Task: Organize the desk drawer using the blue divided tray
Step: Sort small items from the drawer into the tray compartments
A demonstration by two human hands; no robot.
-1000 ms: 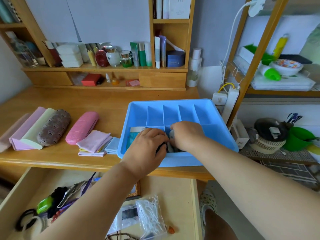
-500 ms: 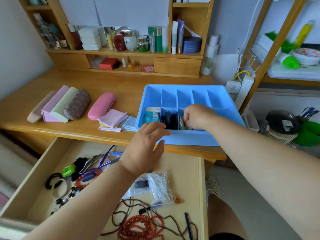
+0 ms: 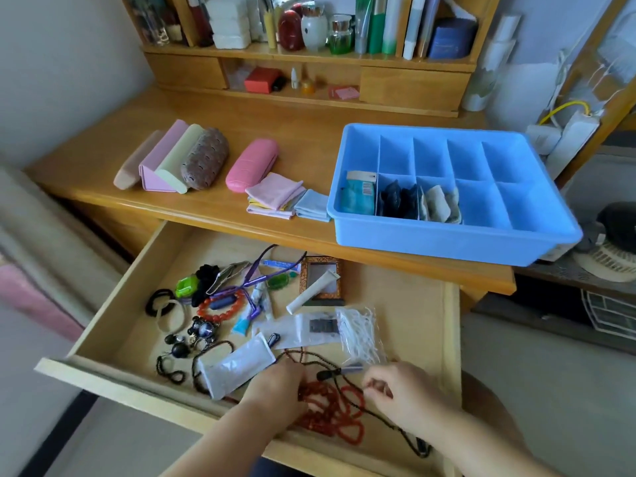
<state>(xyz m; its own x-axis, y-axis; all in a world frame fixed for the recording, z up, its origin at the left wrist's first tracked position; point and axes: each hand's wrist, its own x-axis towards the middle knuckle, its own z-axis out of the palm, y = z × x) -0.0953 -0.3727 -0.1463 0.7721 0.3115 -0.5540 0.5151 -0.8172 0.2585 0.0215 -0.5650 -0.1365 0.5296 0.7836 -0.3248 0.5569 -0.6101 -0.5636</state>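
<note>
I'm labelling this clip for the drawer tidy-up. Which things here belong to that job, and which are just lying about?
Part of the job:
blue divided tray
open drawer
red bead necklace, with the left hand and right hand at it
hair ties
white tube

Just lying about:
pink case
folded cloths
shelf bottles

The tray is smooth blue plastic; the desk glossy varnished wood; the drawer paler matt wood. Folded cloths lie soft near the desk's front edge, and the beads shine red.
</note>
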